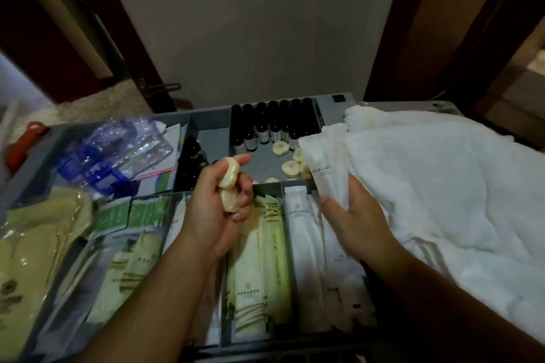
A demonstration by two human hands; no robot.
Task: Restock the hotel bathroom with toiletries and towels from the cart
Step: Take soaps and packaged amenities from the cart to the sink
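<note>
Over the cart (pixel 206 118), the left hand (pixel 218 215) grips two round soaps (pixel 230 178) while the right hand (pixel 354 218) holds white packets (pixel 326 156) against the towels (pixel 427 174) — spare soaps (pixel 280 147) lie beside dark bottles (pixel 272 124) in a rear compartment.

— What else did you see there?
— I saw a pale wall (pixel 250 23). Left of it stood a dark door frame (pixel 124 47), a metal latch (pixel 160 87) and beige carpet (pixel 112 103). Right of it stood another dark frame (pixel 413 38).
</note>
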